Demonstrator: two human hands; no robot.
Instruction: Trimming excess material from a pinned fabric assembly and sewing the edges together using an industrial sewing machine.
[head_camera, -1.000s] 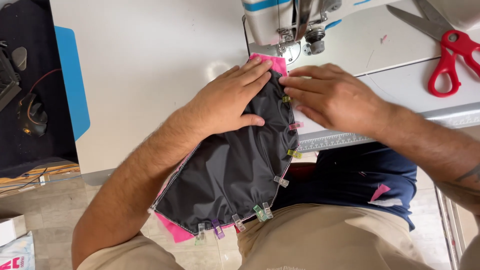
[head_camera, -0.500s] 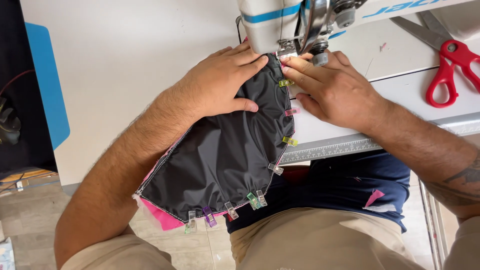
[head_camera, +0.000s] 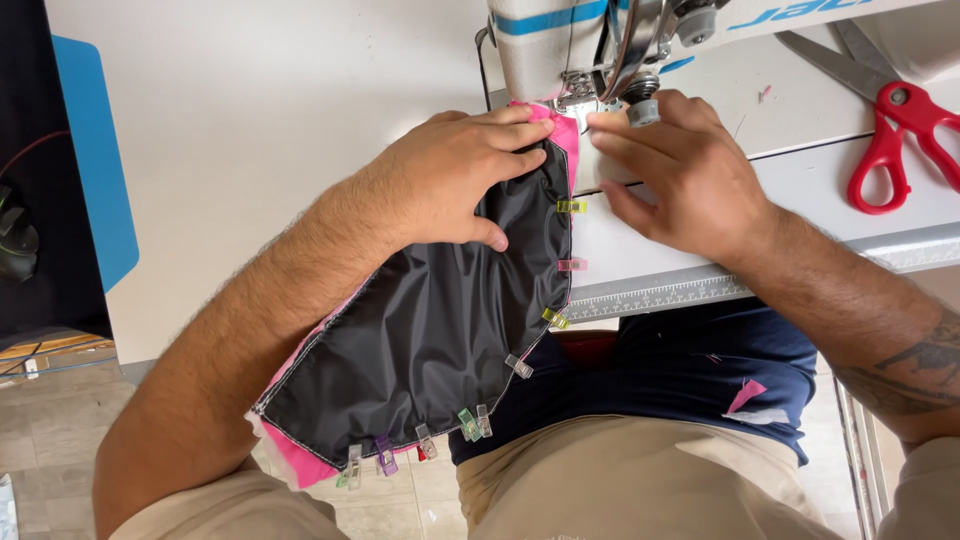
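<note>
Black nylon panel backed with pink fabric lies half on the white bench, its top corner under the sewing machine's presser foot. Coloured clips line most of the edge, so stitching seems barely begun. Left hand presses flat, fingers spread; right hand pins the seam, fingers together. Red scissors lie well apart.

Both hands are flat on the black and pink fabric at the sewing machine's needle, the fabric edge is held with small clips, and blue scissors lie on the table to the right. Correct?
Not quite: the scissors have red handles, not blue, as the head view shows. The rest stands: the left hand and right hand press the black and pink fabric at the sewing machine, small clips line its edge, and the scissors lie on the table to the right.
</note>
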